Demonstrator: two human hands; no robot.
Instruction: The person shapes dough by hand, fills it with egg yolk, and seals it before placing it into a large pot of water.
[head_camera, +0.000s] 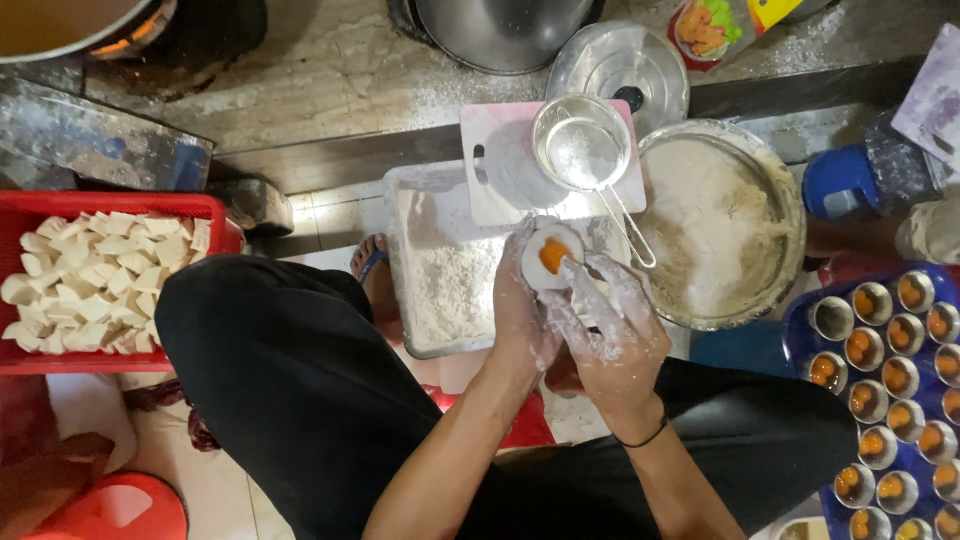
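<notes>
Left hand (520, 320) cupped under the round dough piece (551, 256), above the flour tray's (405, 300) right edge. Right hand (615, 335) pinching its rim. Best to fold gently, keeping the orange filling (553, 255) centred.

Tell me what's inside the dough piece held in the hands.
An orange filling sits in the middle of the white dough piece, cupped by the floury left hand and right hand. Its underside and depth are hidden by dough and fingers.
</notes>
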